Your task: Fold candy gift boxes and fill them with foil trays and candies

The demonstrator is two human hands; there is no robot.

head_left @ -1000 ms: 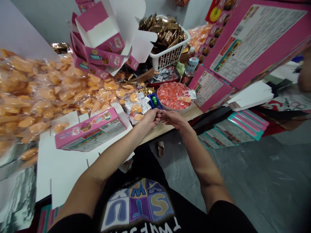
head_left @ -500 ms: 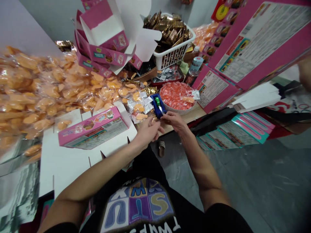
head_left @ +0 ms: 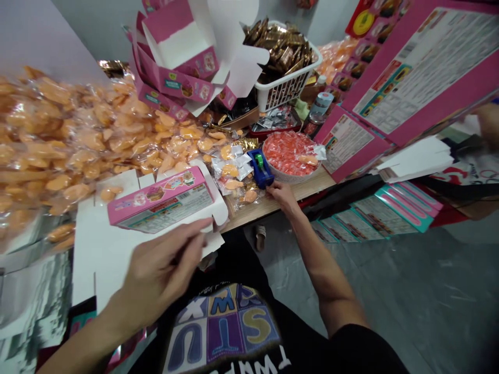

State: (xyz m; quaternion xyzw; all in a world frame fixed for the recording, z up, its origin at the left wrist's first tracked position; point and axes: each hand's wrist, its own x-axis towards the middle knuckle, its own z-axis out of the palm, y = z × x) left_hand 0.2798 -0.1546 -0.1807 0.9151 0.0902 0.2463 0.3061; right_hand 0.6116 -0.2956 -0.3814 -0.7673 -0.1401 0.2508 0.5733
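Note:
My left hand (head_left: 166,262) is raised over the white cardboard (head_left: 97,249), thumb and fingers bent close together near a white flap; what they hold, if anything, is too small to tell. At the near end of the blue tape dispenser (head_left: 260,169), my right hand (head_left: 283,196) has its fingertips together, close to or touching the dispenser. A closed pink box (head_left: 161,200) lies on the white cardboard. Small clear bags with orange pieces (head_left: 234,184) sit left of the dispenser, and a round bowl of red packets (head_left: 288,153) is on its right.
Orange bagged pieces (head_left: 97,130) are heaped at the left. Behind are open pink boxes (head_left: 179,78) and a white basket (head_left: 286,88) of brown packets. Large pink boxes (head_left: 421,67) stand at the right. Another person's hand (head_left: 489,122) shows at the right edge.
My left hand has moved away from the dispenser, toward me and to the left, over the white cardboard. My right hand remains by the dispenser. The view has shifted slightly.

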